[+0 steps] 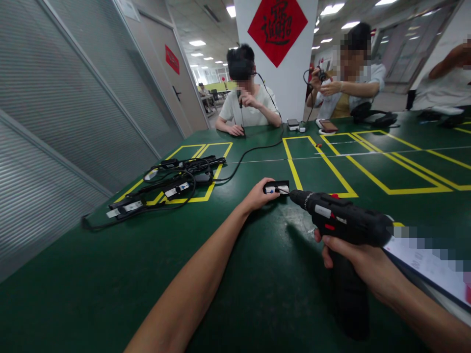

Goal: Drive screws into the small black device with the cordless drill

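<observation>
My right hand (pixel 346 250) grips the handle of a black cordless drill (pixel 342 215) with red buttons. The drill lies level, its chuck pointing left. Its tip reaches the right end of a small black case (pixel 276 185) with a white inside and a bit of blue. Whether the bit touches a screw there is too small to tell. My left hand (pixel 260 195) has its fingers closed round the left end of that case, on the green table (pixel 235 274).
Black power strips with cables (pixel 184 176) lie at the left. A cable (pixel 253 147) runs back across the table. Yellow tape (pixel 294 166) marks rectangles. Papers (pixel 434 264) lie at the right. A person with a headset (pixel 246 98) sits opposite with a screwdriver; another person (pixel 342 88) sits beside.
</observation>
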`<state>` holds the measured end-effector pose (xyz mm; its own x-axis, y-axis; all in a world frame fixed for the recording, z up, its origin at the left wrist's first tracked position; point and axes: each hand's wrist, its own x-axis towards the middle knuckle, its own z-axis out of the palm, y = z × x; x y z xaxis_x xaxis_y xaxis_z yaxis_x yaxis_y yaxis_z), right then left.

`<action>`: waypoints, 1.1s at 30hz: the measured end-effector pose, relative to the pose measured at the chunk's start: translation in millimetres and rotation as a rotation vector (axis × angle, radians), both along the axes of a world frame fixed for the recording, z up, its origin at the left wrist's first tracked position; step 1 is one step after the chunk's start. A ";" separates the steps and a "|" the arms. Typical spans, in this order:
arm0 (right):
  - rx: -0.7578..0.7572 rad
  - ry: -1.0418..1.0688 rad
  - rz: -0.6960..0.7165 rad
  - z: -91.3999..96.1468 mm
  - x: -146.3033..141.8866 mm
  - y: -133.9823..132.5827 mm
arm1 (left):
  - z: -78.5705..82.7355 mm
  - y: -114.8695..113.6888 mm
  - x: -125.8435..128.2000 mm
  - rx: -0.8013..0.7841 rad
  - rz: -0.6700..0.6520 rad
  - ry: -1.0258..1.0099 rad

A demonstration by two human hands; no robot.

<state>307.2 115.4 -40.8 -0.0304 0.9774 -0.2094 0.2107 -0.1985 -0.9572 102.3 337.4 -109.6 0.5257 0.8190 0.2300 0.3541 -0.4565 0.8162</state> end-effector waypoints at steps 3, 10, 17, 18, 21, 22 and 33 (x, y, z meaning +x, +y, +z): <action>-0.006 -0.001 0.004 0.1 0.7 0.4 | 0.2 -0.4 0.3 -0.007 0.004 0.000; 0.012 0.017 -0.014 -5.3 0.1 1.5 | 0.7 -0.2 1.3 0.010 0.023 0.007; 0.013 0.021 -0.020 -6.0 1.7 1.2 | 3.8 -1.1 1.3 0.010 0.011 0.015; 0.009 0.023 -0.022 -5.2 1.5 1.0 | 4.2 -1.4 1.2 0.010 0.010 0.014; 0.010 0.015 -0.032 -2.5 0.0 0.8 | 4.3 -2.0 0.8 0.016 0.005 0.008; 0.013 0.013 -0.035 -1.9 -0.6 0.7 | 4.0 -2.1 0.7 0.017 0.007 0.008; 0.034 0.040 -0.028 -0.7 -1.8 0.3 | 2.8 -1.1 1.1 0.010 0.023 0.020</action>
